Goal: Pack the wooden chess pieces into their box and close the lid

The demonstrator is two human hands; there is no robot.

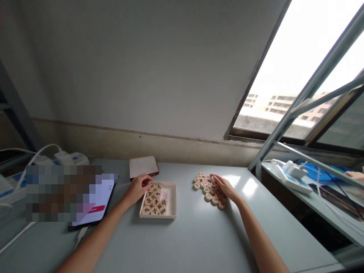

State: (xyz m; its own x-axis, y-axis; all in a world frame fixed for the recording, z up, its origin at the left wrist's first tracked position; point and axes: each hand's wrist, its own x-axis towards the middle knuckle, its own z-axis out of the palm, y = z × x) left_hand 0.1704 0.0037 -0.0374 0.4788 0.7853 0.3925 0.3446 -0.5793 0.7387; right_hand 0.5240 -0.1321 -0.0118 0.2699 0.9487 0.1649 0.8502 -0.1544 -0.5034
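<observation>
Disc pile [206, 190] stretches far-left to near-right; right hand [226, 187] and left hand [140, 185]: grip unclear.

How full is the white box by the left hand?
Partly full: black-marked xiangqi pieces cover the left of the white box; bare bottom shows along its right.

- The boxed pieces [155, 202] are showing black characters on cream.
- The loose pieces [208, 197] are displaying mostly reddish characters on cream (some are blurring).
- The box [171, 206] is showing off-white sides.
- The lid [143, 167] is pairing white with dark red edges.
- The worktop [153, 244] is gleaming pale grey-blue.
</observation>
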